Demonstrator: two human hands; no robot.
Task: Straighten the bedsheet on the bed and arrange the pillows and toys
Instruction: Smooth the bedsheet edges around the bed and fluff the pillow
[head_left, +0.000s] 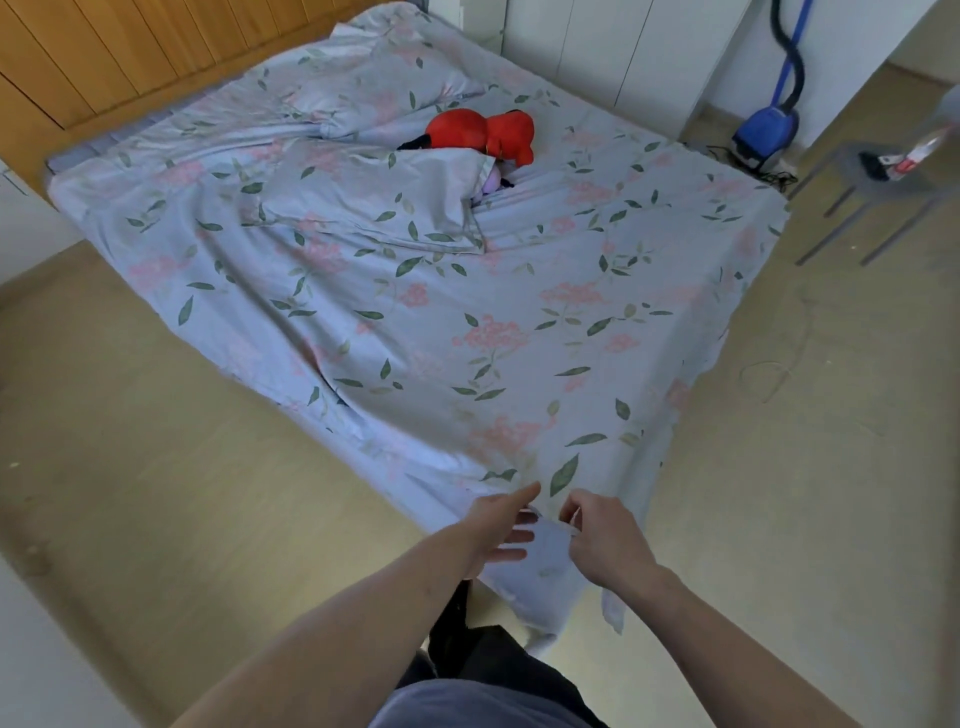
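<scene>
Bottom centre, my left hand (501, 527) has its fingers loosely spread against the sheet (467, 338) corner, while my right hand (602, 540) pinches that same corner. Mid-frame the sheet's pretty wrinkled. Further up, two pillows (374, 202) lie crooked, and a red toy (483, 132) sits between them, upper centre.

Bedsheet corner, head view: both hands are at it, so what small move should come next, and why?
Probably pull the corner down and toward the body. The right hand pinches the bedsheet at the near corner while the left hand is open beside it, and long creases run up toward the pillow that overlaps the red toy.
</scene>
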